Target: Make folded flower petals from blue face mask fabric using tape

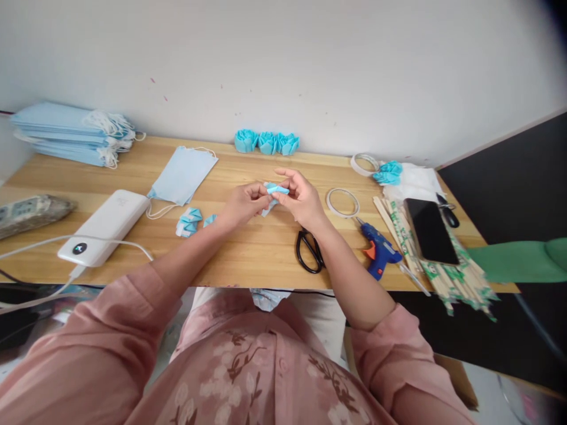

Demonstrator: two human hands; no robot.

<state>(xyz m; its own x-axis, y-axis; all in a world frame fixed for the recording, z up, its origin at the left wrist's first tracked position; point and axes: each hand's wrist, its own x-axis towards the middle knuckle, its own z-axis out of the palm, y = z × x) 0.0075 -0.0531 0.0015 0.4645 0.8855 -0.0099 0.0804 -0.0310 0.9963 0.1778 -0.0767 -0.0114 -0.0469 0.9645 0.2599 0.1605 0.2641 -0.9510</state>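
At the far left of the wooden table, a stack of blue face masks lay against the wall, with a grey bundle nearer the table's front edge. A white power bank with its cable attached sat just right of that, and a single flat mask lay beyond it. Small folded blue pieces rested near the left forearm. The left hand and the right hand met above the table's middle, both with fingers closed on one folded blue mask piece, held between them just clear of the surface. Three finished blue rosettes stood in a row against the wall behind the hands. Black scissors lay beneath the right wrist. Right of them lay a tape ring, a second tape roll and another blue rosette. A blue glue gun lay beside a bundle of wooden sticks, on which a black phone rested
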